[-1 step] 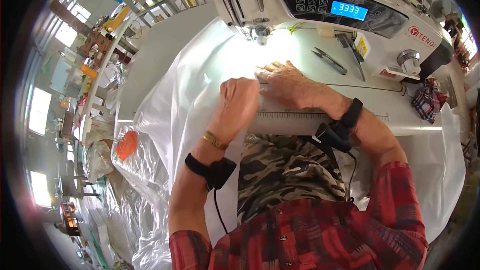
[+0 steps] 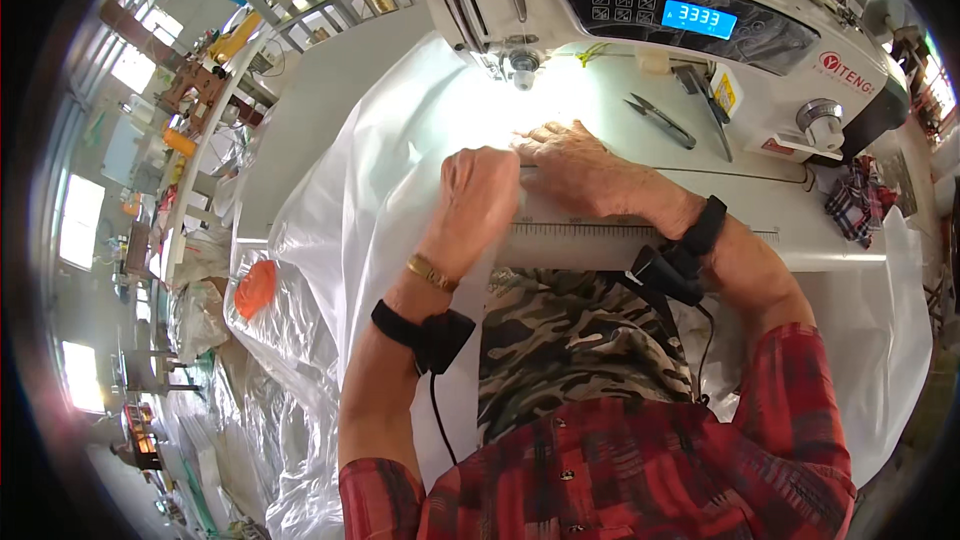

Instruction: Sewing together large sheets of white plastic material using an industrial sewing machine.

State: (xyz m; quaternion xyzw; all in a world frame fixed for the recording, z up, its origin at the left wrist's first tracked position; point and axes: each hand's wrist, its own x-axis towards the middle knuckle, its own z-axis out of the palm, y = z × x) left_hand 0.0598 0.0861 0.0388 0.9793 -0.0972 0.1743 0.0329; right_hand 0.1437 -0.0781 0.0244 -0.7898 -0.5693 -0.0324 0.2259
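A white, translucent, plastic-like sheet (image 2: 372, 155) lies over the sewing machine's table and hangs down at the left front. My left hand (image 2: 477, 198) is closed at the sheet's right edge, just in front of the presser foot. Slightly blurred, it pinches that edge; its fingertips are hidden below the knuckles. My right hand (image 2: 575, 165) lies palm down beside it, fingers stretched to the left toward the sewing spot, holding nothing visible. The lit needle area of the sewing machine (image 2: 522, 70) sits just beyond both hands.
Thread snips (image 2: 660, 122) and a dark, slim tool (image 2: 712, 115) lie right of the needle. A ruler scale (image 2: 600, 232) runs along the table's front. Crumpled plaid cloth (image 2: 858, 202) sits at the right end. An orange piece (image 2: 256, 289) rests on clear plastic at left.
My left hand has shifted very slightly away from me, toward the machine. The right hand stays where it was.
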